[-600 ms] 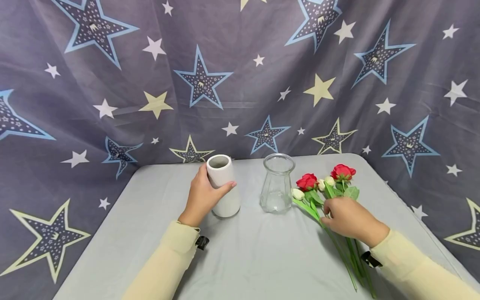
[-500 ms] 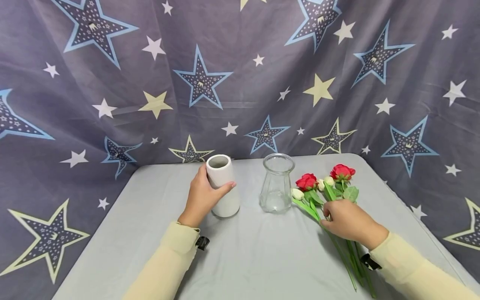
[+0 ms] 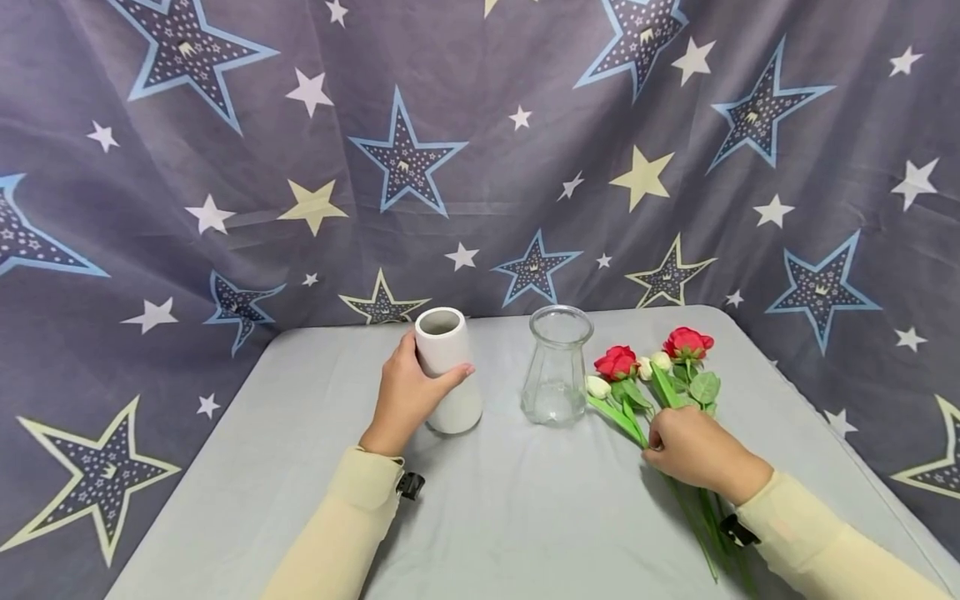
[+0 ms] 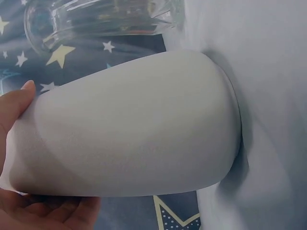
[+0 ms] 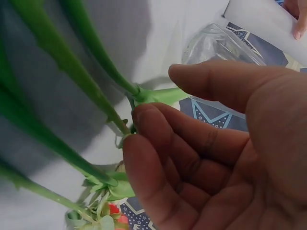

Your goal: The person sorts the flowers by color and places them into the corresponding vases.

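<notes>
My left hand (image 3: 408, 387) grips a white cylindrical vase (image 3: 452, 375), thumb across its front and fingers round its far left side. The vase stands near upright on the table; in the left wrist view its smooth side (image 4: 134, 124) fills the middle. Over several artificial flowers lies my right hand (image 3: 697, 450), at their stems. The right wrist view shows its fingers loosely curled, fingertips (image 5: 148, 120) beside a green stem (image 5: 76, 72) and the thumb apart from them. Red roses (image 3: 617, 363) and white tulips (image 3: 597, 386) form the flower heads, pointing away from me.
A clear glass vase (image 3: 557, 375) stands between the white vase and the flowers. Pale grey cloth covers the table (image 3: 510, 517). Behind it hangs a dark curtain (image 3: 450, 108) printed with stars, down to the table's back edge.
My right hand has dipped slightly at the stems, and its thumb and forefinger look closer together in the head view. The left hand and white vase have stayed in place.
</notes>
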Tool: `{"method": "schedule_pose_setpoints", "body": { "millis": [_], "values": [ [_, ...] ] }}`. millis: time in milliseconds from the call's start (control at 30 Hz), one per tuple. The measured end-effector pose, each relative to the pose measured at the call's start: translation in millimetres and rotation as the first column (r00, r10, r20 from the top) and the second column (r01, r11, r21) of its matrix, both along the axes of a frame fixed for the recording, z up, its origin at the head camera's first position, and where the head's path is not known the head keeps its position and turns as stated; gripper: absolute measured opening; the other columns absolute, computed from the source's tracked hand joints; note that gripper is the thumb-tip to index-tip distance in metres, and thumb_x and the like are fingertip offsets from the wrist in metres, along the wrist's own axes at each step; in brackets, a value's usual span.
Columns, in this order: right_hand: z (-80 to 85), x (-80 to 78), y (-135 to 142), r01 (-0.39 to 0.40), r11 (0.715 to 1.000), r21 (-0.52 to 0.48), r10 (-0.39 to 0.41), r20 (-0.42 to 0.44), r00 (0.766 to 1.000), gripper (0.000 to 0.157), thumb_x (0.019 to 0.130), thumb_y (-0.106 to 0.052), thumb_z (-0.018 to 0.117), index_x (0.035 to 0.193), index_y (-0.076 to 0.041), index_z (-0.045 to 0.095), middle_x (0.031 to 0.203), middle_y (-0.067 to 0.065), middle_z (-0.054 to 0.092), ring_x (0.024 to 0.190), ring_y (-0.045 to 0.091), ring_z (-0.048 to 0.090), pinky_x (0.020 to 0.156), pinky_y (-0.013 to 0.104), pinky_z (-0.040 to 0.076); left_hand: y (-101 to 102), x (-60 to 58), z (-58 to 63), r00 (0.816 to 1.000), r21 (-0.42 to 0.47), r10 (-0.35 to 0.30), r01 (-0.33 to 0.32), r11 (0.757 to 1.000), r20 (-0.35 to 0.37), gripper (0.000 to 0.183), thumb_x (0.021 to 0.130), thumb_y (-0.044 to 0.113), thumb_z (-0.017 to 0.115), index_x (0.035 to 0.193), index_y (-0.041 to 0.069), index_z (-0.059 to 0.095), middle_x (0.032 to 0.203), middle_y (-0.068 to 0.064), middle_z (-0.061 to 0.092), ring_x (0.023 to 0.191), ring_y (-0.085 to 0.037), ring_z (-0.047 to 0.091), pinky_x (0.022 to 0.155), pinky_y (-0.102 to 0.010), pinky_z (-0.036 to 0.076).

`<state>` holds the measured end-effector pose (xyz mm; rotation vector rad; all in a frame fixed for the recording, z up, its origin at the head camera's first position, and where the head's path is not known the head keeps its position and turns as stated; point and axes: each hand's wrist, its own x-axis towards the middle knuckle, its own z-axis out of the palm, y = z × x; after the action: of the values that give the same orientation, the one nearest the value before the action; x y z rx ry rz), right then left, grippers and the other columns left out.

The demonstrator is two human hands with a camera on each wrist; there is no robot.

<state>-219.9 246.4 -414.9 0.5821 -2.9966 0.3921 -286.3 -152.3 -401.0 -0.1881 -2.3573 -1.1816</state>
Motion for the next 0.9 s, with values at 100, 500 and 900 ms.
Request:
{"method": "schedule_pose_setpoints", "body": {
  "millis": [100,500,900],
  "values": [
    [-3.5,0.1,1.0,0.001,1.000,0.004,-0.001,-0.009,1.000,0.036,0.081,-0.016,0.082,0.057,-0.022,0.057,0.053,-0.011,0.047,0.049,0.007,0.039,0.050,0.026,0.035,-0.7,0.0,-0.7,1.000,0.001,0.000,0.000,1.000,0.000,0.088,0.072,0.051,0.093,0.139,0.010,0.053,0.120,-0.009,0.067,0.107,-0.031,0.067,0.090,-0.049,0.056],
    [-13.0,3.0,4.4,0.032,0.999,-0.001,-0.032,-0.002,0.999,0.047,0.077,-0.009,0.081,0.050,-0.021,0.044,0.050,-0.015,0.024,0.048,0.005,0.023,0.046,0.024,0.026,-0.2,-2.2,-3.0,1.000,-0.024,0.008,-0.008,1.000,0.001,0.092,0.072,0.055,0.092,0.141,0.009,0.052,0.122,-0.011,0.066,0.109,-0.033,0.065,0.091,-0.050,0.055],
    [-11.5,4.7,1.7,0.084,0.996,0.005,-0.084,-0.017,0.996,0.052,0.074,-0.005,0.079,0.051,-0.022,0.035,0.053,-0.013,0.017,0.050,0.008,0.019,0.046,0.026,0.023,0.5,-1.6,-4.0,1.000,-0.031,0.010,-0.010,0.999,-0.014,0.091,0.072,0.055,0.092,0.141,0.009,0.052,0.121,-0.011,0.066,0.108,-0.032,0.066,0.090,-0.050,0.056]
  ]
}}
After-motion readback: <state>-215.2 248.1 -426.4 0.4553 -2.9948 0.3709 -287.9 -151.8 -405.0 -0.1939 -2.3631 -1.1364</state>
